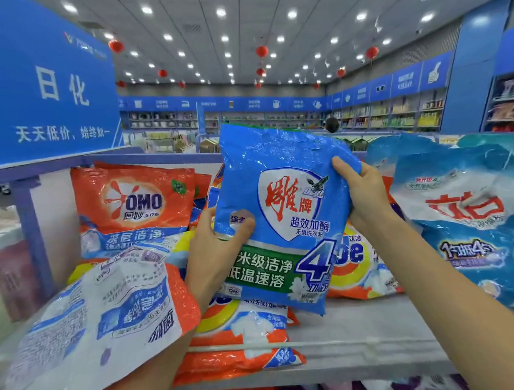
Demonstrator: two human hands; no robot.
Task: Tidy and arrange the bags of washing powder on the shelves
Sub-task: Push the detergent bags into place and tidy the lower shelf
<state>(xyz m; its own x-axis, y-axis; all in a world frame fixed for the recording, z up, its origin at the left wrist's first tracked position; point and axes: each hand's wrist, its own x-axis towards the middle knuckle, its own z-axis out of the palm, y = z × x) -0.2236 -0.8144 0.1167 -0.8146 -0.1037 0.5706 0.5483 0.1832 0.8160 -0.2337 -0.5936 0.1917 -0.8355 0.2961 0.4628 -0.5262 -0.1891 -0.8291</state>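
A: Listed left of the fingers of the left hand (214, 251)?
B: One orange bag (132, 202), "OMO"; one blue sign (38, 89), "日化".
A: Within the fingers?
B: One blue bag (280, 192): "雕牌", "超效加酶", "4".
A: Right of the fingers of the right hand (366, 194)?
B: One white-and-blue bag (468, 207), "立白".

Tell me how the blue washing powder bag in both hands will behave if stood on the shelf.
Probably floppy: the blue bag creases and dents where the left hand and right hand grip its edges. Likely slippery, since its film is glossy. Stood upright on the shelf, it may slump or tip, as neighbouring bags lean or lie flat.
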